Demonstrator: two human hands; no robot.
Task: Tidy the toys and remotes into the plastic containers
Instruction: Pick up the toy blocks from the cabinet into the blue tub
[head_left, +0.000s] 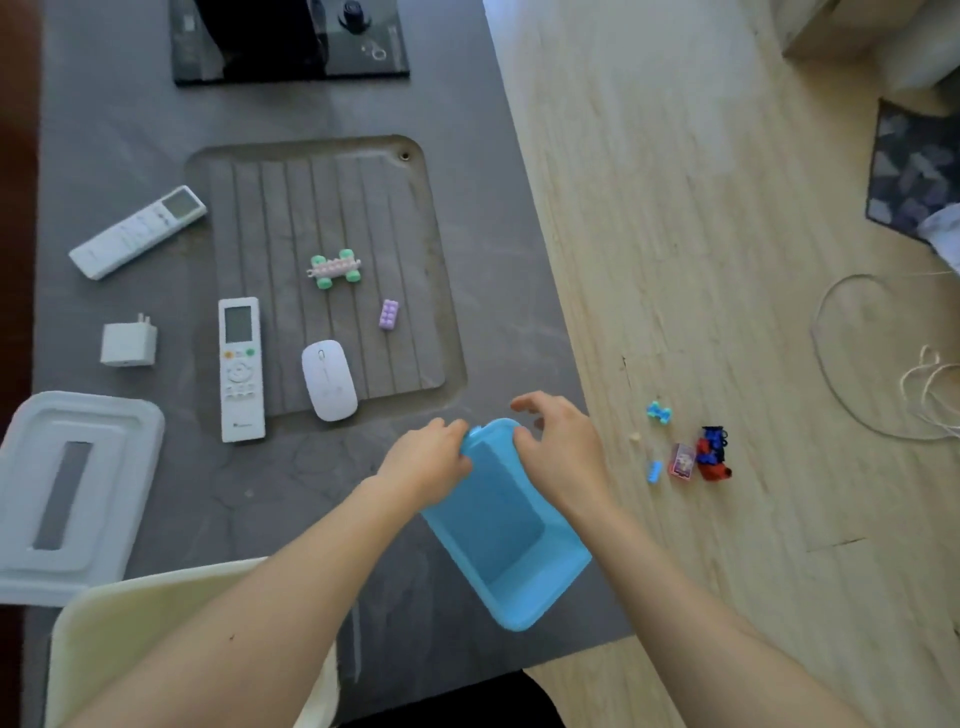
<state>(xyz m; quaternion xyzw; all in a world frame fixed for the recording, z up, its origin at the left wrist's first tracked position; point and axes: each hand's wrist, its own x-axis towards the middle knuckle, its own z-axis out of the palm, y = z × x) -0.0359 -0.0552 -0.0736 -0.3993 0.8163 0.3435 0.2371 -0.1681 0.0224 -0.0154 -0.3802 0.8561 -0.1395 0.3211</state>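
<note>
A blue plastic container (498, 525) sits at the grey table's near right edge. My left hand (428, 460) grips its far left rim. My right hand (558, 441) holds the far right rim, fingers curled over it. On the table lie two white remotes (137, 232) (240, 369), a white mouse (329, 380), a green toy car (335, 268) and a purple brick (388, 314). Small toys lie on the wooden floor: a blue piece (658, 412), another blue piece (654, 472), a pink box (682, 460) and a red-and-blue toy (712, 453).
A white charger (128, 343) and a pale lid (72, 493) lie at the table's left. A cream container (130, 623) stands at the near left. A dark tray (291, 41) sits at the far end. White cables (883, 358) loop on the floor.
</note>
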